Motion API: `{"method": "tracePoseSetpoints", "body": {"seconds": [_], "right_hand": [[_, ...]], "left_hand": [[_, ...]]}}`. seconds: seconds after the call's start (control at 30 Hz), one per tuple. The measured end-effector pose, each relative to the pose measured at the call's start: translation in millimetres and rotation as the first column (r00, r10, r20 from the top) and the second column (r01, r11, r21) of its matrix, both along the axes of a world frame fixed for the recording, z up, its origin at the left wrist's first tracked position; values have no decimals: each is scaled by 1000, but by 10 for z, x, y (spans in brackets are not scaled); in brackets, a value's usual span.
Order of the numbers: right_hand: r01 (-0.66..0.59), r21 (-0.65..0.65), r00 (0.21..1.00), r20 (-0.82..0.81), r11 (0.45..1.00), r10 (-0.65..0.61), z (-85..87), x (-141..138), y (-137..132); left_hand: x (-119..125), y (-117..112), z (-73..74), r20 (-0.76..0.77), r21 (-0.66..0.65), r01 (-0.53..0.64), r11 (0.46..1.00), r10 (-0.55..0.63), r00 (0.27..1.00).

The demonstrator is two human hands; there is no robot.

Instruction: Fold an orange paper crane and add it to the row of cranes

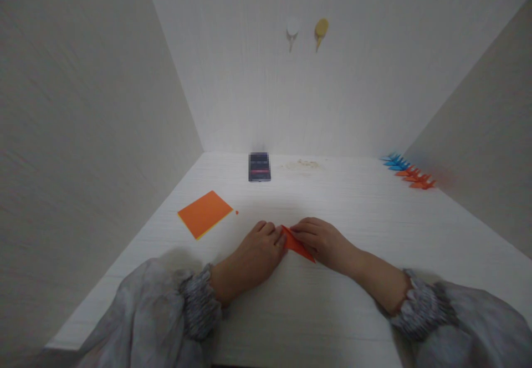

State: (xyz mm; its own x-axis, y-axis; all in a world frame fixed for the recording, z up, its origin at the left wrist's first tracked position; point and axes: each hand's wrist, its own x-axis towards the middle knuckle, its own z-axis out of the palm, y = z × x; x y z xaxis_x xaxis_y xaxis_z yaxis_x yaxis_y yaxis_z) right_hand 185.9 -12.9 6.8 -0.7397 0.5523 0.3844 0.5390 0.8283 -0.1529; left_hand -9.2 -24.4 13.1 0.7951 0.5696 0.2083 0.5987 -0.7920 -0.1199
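Between my two hands, at the middle of the white table, is a folded piece of orange origami paper (300,247) with a long pointed end toward the lower right. My left hand (262,250) closes on its left side, fingers bent and pressed together at the edge. From the right, my right hand (322,241) grips the upper edge, its fingertips partly hiding the fold. Both hands rest low, close to the tabletop. To the left lies a stack of flat orange paper sheets (205,214) with a yellow edge showing.
A dark, blurred phone-like object (259,167) lies near the back wall. Blue folded paper figures (396,162) and orange folded paper figures (415,178) line the right back corner. A tiny orange scrap (236,212) sits beside the sheets. White (292,27) and yellow wall hooks (321,28) hang behind.
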Motion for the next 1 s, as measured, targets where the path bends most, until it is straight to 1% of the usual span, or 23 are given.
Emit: {"method": "tracePoseSetpoints", "body": {"seconds": [0.1,0.23,0.43,0.53,0.7,0.83,1.0], "right_hand": [[-24,35,998,56,999,23,-5,8,0],[-42,46,995,90,998,38,-20,17,1],[-19,36,994,106,999,15,-23,-8,5],[-2,32,996,92,999,-1,-35,-9,1],[-12,39,995,95,999,8,-65,11,-14],[-6,23,994,109,1000,3,-65,23,-24],[0,16,991,134,1000,-2,-67,20,-32]], "left_hand": [[-4,3,-11,7,-1,-6,1000,6,1000],[-4,5,-20,13,0,-16,1000,16,1000],[-13,-6,-26,12,33,-42,999,41,999],[-20,-2,-24,27,30,-16,999,15,1000],[-38,22,2,45,16,22,1000,-23,999],[-49,35,12,35,1,27,1000,-27,999],[-63,52,-14,33,-8,21,1000,-20,999]]}}
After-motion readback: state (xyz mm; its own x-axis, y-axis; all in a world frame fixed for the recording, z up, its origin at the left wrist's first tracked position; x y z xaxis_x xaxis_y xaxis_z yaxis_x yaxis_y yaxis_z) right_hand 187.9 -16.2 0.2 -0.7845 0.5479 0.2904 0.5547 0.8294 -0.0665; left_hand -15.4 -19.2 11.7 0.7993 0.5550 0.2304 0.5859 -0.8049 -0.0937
